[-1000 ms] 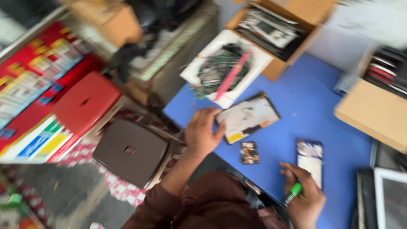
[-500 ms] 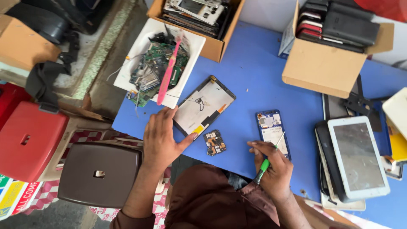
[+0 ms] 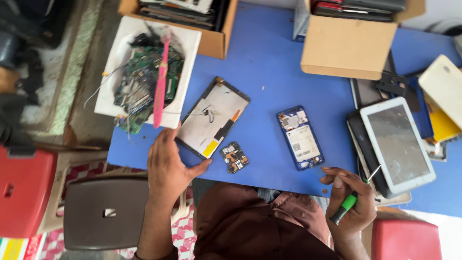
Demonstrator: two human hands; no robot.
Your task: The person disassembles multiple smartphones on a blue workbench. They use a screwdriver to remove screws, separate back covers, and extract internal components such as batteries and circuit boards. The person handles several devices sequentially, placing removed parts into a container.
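Note:
My left hand (image 3: 167, 163) rests flat on the blue table (image 3: 269, 72), fingers apart, touching the near-left corner of an opened tablet back panel (image 3: 214, 118). A small dark circuit board (image 3: 234, 157) lies just right of my thumb. An opened blue phone (image 3: 300, 137) with its insides showing lies in the middle. My right hand (image 3: 351, 202) is closed around a green-handled screwdriver (image 3: 350, 202) at the table's near edge, its thin tip pointing up to the right.
A white tray (image 3: 190, 58) at the left holds green circuit boards and a pink tool (image 3: 160, 82). Two cardboard boxes (image 3: 349, 45) of devices stand at the back. A white tablet (image 3: 397, 142) on a stack lies at the right. Stools (image 3: 103, 212) stand beside the table.
The view has shifted and come closer. My left hand slid a little left and lower along the tablet panel's corner. My right hand drew back toward the table's near edge, away from the blue phone.

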